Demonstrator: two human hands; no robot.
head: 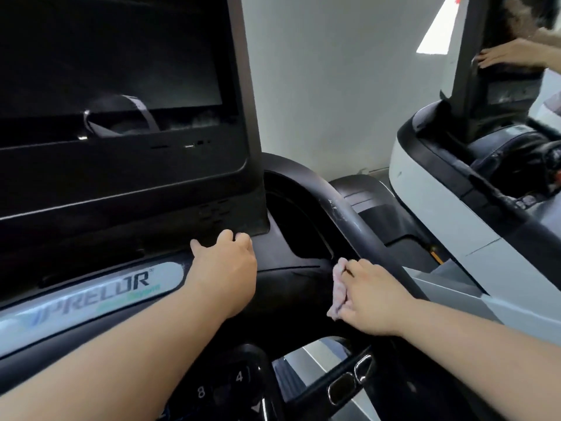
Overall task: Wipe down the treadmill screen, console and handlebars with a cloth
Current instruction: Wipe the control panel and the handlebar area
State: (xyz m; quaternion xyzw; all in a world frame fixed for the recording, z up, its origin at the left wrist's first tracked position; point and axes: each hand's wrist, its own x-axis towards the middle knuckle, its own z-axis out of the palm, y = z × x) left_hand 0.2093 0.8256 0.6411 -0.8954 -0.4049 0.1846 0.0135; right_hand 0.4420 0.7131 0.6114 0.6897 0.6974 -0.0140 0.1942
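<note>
The treadmill's dark screen [115,62] fills the upper left, with the black console [282,287] below it and a silver logo strip [91,293]. My left hand [224,268] rests on the console at the screen's lower right corner, fingers loosely curled and holding nothing. My right hand [373,296] grips a small pink cloth [340,290] and presses it on the console beside the curved black handlebar [343,214], which shows pale scuff marks. Speed keys [221,387] and metal grip sensors [349,381] sit lower down.
A second treadmill [449,189] stands to the right, grey and black. Another person's hand [510,53] touches its screen at the top right. A white wall [328,86] lies behind both machines, with a narrow gap between them.
</note>
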